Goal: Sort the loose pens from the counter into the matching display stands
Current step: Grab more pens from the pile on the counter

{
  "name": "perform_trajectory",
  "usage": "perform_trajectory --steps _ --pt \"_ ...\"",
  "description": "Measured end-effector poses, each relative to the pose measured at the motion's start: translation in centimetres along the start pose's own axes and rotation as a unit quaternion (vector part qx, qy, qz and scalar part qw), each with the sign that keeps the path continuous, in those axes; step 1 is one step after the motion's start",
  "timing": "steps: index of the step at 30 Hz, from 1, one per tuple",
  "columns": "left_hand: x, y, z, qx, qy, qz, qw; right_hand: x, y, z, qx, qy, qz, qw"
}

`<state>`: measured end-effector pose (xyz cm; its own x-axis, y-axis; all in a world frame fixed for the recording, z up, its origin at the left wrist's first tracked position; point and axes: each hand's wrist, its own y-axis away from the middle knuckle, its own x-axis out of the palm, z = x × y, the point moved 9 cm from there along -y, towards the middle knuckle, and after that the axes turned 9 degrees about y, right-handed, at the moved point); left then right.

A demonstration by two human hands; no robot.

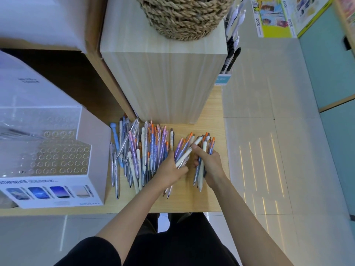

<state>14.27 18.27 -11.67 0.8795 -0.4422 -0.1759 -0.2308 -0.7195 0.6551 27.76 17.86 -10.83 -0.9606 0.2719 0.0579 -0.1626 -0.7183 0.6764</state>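
Pens [146, 150] heaped loose on counter [182, 200] beside display stand [57, 160]. Left hand [170, 170] gripping a pen bundle [183, 151], right hand [210, 164] gripping a second bundle [208, 144].

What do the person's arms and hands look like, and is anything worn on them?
Both forearms are bare. The left hand and the right hand wear no gloves, and no ring, watch or bracelet shows. A black short sleeve covers the left upper arm at the bottom edge of the picture; no sleeve shows on the right arm.
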Motion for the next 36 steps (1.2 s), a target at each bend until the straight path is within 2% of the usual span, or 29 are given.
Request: perform_trajectory --steps 4,7,9,11,13,16,18,20,24,29,36 --pt "-0.5 0.5 0.7 -0.014 0.111 0.017 0.994 1.3 0.1 0.9 -0.036 0.012 0.038 0.999" --pt "-0.8 0.8 0.9 -0.012 0.177 0.025 0.984 -0.1 -0.2 0.8 -0.035 -0.016 -0.048 0.998" --pt "-1.0 1.1 0.8 -0.017 0.229 0.032 0.973 -1.6 -0.5 0.2 -0.007 0.003 -0.111 0.994" --pt "-1.3 1.4 0.6 -0.022 0.262 0.044 0.964 -2.1 -0.7 -0.4 0.025 0.047 -0.121 0.991" --pt "-1.3 1.7 0.4 -0.026 0.279 0.066 0.958 -1.2 -0.8 -0.9 0.043 0.04 -0.073 0.996" --pt "-1.0 2.3 -0.2 -0.025 0.281 0.1 0.954 1.3 -0.8 -0.5 0.049 -0.063 0.032 0.996" --pt "-0.8 2.7 -0.4 -0.027 0.281 0.108 0.953 2.4 -0.7 0.0 0.054 -0.144 0.071 0.986" --pt "-0.9 3.1 -0.3 -0.031 0.286 0.108 0.951 2.9 -0.6 0.6 0.046 -0.166 0.091 0.981" --pt "-1.3 3.6 0.2 -0.044 0.282 0.09 0.954 2.9 -0.5 2.2 -0.009 -0.037 0.084 0.996" --pt "-3.9 4.3 1.2 -0.063 0.289 -0.05 0.954 4.1 0.5 3.6 -0.031 -0.024 0.109 0.993" --pt "-6.6 7.9 -1.6 0.055 0.347 -0.096 0.931 8.2 4.0 6.7 -0.115 0.065 0.171 0.976"
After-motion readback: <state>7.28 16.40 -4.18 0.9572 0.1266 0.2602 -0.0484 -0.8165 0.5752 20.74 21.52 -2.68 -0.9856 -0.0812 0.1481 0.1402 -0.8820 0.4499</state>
